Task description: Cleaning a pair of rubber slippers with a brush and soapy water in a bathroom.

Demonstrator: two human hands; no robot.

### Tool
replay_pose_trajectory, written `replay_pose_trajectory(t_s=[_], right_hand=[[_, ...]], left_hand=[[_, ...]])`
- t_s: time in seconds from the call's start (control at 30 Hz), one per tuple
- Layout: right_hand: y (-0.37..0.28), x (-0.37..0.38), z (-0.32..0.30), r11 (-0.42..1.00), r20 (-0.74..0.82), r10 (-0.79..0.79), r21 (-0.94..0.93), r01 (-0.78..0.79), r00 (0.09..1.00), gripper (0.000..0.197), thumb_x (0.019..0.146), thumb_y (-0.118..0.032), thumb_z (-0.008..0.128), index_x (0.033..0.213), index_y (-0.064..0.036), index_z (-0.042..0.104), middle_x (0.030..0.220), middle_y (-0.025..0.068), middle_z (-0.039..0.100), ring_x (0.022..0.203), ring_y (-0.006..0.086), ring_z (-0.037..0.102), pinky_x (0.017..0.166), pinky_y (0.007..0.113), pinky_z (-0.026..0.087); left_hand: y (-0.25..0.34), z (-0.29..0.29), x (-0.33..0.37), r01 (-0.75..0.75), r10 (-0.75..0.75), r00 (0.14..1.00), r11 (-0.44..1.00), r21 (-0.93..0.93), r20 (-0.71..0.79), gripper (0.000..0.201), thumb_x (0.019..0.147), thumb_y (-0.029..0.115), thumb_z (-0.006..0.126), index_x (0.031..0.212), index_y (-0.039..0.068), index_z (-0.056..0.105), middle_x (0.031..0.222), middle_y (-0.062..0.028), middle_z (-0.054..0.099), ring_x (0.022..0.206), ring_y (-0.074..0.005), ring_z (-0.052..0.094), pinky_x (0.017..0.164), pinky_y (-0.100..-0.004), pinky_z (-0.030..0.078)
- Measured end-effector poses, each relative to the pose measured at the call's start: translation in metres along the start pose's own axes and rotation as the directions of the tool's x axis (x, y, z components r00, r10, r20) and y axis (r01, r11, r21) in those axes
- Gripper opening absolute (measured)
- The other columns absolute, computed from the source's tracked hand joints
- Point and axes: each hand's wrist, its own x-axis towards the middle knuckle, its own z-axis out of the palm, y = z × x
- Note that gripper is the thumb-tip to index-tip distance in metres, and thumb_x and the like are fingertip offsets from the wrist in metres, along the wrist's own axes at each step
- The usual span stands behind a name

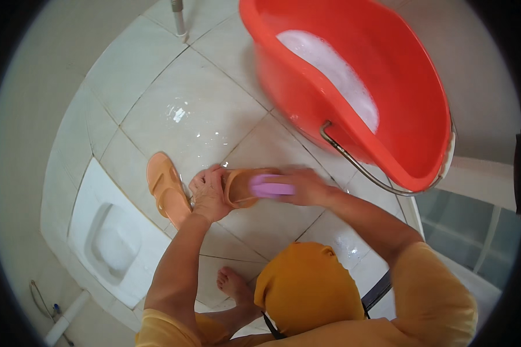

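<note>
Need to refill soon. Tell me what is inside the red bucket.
The red bucket holds white soapy foam along its far inner side. Foam covers the water, and the near wall hides the bottom.

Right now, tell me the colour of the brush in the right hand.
Purple: the scrubbing brush in the right hand shows clearly in the head view.

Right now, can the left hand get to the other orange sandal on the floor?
Probably yes: the other sandal lies on wet tile just beside the left hand, nothing between them, though that hand now holds the sandal being scrubbed.
</note>
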Motion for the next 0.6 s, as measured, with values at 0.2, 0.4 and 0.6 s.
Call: replay_pose_trajectory(t_s=[0.2, 0.4, 0.6], right_hand=[[0.035, -0.015, -0.007, 0.981, -0.117, -0.135, 0.126, 0.15, 0.984, 0.053, 0.074, -0.018, 0.077, 0.124, -0.021, 0.061, 0.116, 0.0095, 0.064, 0.105, 0.0307, 0.061, 0.088, 0.038, 0.05], [-0.028, 0.045, -0.004, 0.999, 0.138, 0.039, 0.006, -0.04, 0.99, 0.059, 0.071, -0.01, 0.078, 0.127, -0.0193, 0.06, 0.118, 0.0073, 0.064, 0.104, 0.027, 0.062, 0.087, 0.038, 0.049], [0.024, -0.012, -0.002, 0.913, -0.164, -0.211, 0.319, 0.254, 0.964, 0.037, 0.083, -0.04, 0.064, 0.117, -0.0272, 0.063, 0.108, 0.0086, 0.066, 0.099, 0.0298, 0.062, 0.081, 0.04, 0.05]], left_hand=[[-0.013, 0.001, -0.002, 0.03, -0.03, 0.997, 1.0, -0.003, 0.065, 0.095, 0.053, 0.028, 0.089, 0.132, 0.014, 0.036, 0.139, -0.0049, 0.036, 0.126, -0.0353, 0.03, 0.106, -0.0455, 0.021], [-0.013, -0.008, -0.004, 0.022, -0.022, 1.0, 1.0, -0.007, 0.018, 0.093, 0.053, 0.027, 0.089, 0.131, 0.017, 0.039, 0.139, -0.0048, 0.036, 0.126, -0.0345, 0.03, 0.105, -0.0454, 0.02], [-0.016, -0.004, -0.004, 0.029, -0.028, 0.997, 1.0, -0.005, 0.066, 0.095, 0.051, 0.029, 0.089, 0.131, 0.016, 0.04, 0.14, -0.0045, 0.035, 0.126, -0.0339, 0.03, 0.105, -0.0448, 0.02]])
